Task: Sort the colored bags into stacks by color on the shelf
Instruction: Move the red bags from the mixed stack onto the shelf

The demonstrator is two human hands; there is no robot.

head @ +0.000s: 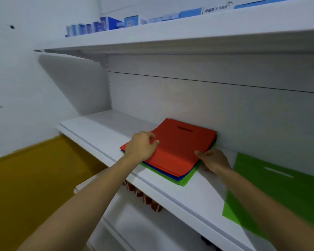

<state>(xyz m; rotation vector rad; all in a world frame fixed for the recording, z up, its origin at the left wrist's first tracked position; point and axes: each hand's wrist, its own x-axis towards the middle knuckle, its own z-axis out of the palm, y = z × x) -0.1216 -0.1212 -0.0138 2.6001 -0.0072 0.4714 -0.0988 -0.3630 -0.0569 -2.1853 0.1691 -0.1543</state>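
A mixed pile of flat bags lies on the white middle shelf against the back panel. A red bag with a slot handle is on top, with blue and green edges showing under it. My left hand grips the red bag's left edge with curled fingers. My right hand pinches the pile's right edge, thumb on the red bag. A separate green bag lies flat on the shelf at the right.
An upper shelf overhangs the pile and carries several blue and white boxes. Red-brown items hang under the middle shelf's front edge. A yellow floor lies at the lower left. Bare shelf extends left of the pile.
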